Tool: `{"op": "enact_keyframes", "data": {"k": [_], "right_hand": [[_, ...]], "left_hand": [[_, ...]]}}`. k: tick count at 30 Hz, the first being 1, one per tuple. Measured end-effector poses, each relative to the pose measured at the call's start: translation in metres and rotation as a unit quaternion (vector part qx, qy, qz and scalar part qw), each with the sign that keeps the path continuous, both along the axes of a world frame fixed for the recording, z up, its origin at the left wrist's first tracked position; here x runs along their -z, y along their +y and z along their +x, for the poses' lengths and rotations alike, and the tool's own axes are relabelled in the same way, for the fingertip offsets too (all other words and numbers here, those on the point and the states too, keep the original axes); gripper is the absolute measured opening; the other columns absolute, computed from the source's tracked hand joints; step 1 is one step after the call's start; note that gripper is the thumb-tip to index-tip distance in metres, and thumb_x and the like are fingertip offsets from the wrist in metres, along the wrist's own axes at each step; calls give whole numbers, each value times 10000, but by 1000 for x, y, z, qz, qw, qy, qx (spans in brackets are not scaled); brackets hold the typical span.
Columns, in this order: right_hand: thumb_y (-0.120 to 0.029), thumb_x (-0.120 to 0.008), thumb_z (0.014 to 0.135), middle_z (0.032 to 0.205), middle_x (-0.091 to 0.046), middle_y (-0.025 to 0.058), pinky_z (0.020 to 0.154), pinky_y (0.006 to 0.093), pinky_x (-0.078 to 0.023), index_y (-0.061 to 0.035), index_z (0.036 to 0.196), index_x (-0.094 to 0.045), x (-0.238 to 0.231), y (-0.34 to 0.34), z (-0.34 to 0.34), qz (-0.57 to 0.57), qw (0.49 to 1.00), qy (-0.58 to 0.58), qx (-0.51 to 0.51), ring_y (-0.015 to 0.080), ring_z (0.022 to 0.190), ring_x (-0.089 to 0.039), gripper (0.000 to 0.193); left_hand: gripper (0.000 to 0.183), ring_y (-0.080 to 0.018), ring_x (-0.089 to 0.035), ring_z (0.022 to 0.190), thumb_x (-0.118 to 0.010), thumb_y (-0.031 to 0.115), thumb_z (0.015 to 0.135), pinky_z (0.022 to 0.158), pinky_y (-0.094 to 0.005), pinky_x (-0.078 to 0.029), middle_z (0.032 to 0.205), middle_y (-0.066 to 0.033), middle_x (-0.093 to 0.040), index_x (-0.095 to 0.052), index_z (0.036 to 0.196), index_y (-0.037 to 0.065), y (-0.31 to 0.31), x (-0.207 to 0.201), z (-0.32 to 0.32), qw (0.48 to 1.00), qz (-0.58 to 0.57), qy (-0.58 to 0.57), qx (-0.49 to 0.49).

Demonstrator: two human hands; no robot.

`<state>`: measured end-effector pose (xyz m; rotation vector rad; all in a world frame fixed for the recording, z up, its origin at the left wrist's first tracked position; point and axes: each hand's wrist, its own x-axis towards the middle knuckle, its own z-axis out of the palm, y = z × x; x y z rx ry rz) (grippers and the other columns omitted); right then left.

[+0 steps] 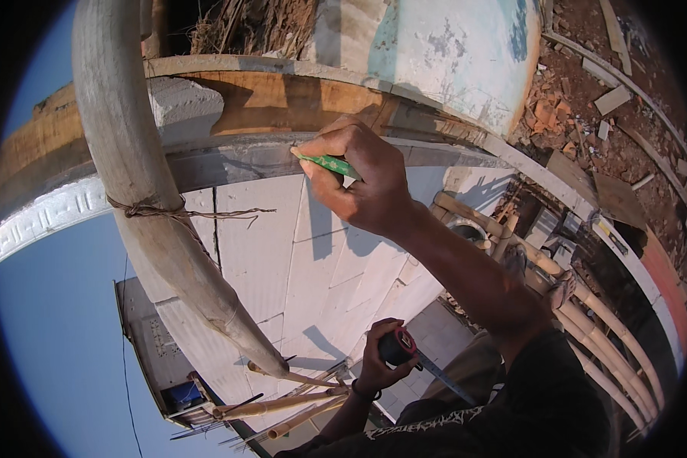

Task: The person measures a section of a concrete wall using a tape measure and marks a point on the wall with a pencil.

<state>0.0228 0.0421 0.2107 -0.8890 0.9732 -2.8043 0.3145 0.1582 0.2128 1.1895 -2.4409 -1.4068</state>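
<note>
My right hand (362, 179) is raised, its fingers pinched around a green pencil (330, 163). The pencil's tip points left and meets, or nearly meets, the upper edge of a long grey board (229, 162) along the top of the wall. Lower down, close to my body, my left hand (378, 362) is wrapped round a black and red tape measure (395, 348). A length of its blade (444, 378) sticks out toward the lower right. The pale block wall (271, 252) stretches below the board.
A thick wooden pole (122, 114), bound with twisted wire (149, 208), slants across the left side. Orange-brown planks (298, 99) run behind the grey board. Several bamboo poles (607, 336) are lashed together at the right. Broken bricks (546, 114) lie on the earth beyond.
</note>
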Motion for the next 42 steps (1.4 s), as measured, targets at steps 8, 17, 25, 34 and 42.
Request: {"op": "enact_keyframes", "data": {"k": [8, 17, 25, 34, 42], "right_hand": [[76, -673, 761, 865, -602, 79, 628, 268, -478, -41, 992, -624, -2, 1, -4, 12, 999, 24, 34, 152, 720, -593, 263], [72, -672, 755, 854, -599, 78, 625, 269, -474, -52, 984, -624, 3, 2, -4, 8, 999, 34, 1, 159, 713, -590, 265], [77, -655, 757, 854, -604, 70, 639, 272, -479, -53, 993, -624, 2, 4, -9, 19, 999, 34, -7, 147, 723, -592, 271], [97, -636, 757, 851, -602, 61, 634, 266, -475, -60, 1012, -617, 5, 1, -8, 2, 999, 49, -1, 139, 716, -588, 300], [116, -627, 749, 817, -580, 47, 615, 253, -459, -67, 1011, -614, 3, 0, -10, -1, 999, 38, -14, 130, 705, -578, 320]], "left_hand": [[742, -285, -514, 1153, -839, 130, 668, 967, -378, -431, 1253, -194, -484, -431, 1284, 56, -3, 2, 0, 1000, 7, -1, 1], [748, -283, -508, 1161, -838, 114, 667, 974, -377, -424, 1255, -195, -482, -426, 1288, 53, -3, 5, 0, 1000, 5, -4, 14], [753, -287, -509, 1163, -839, 115, 667, 976, -379, -422, 1254, -200, -486, -417, 1287, 47, -9, 10, 1, 1000, 16, 1, 14], [747, -287, -512, 1155, -843, 133, 669, 974, -380, -421, 1258, -197, -485, -427, 1284, 45, -12, 10, -4, 999, 9, 2, 33], [750, -281, -512, 1151, -842, 137, 670, 971, -374, -422, 1260, -191, -481, -425, 1287, 44, -14, 12, -5, 999, 11, 5, 34]]}}
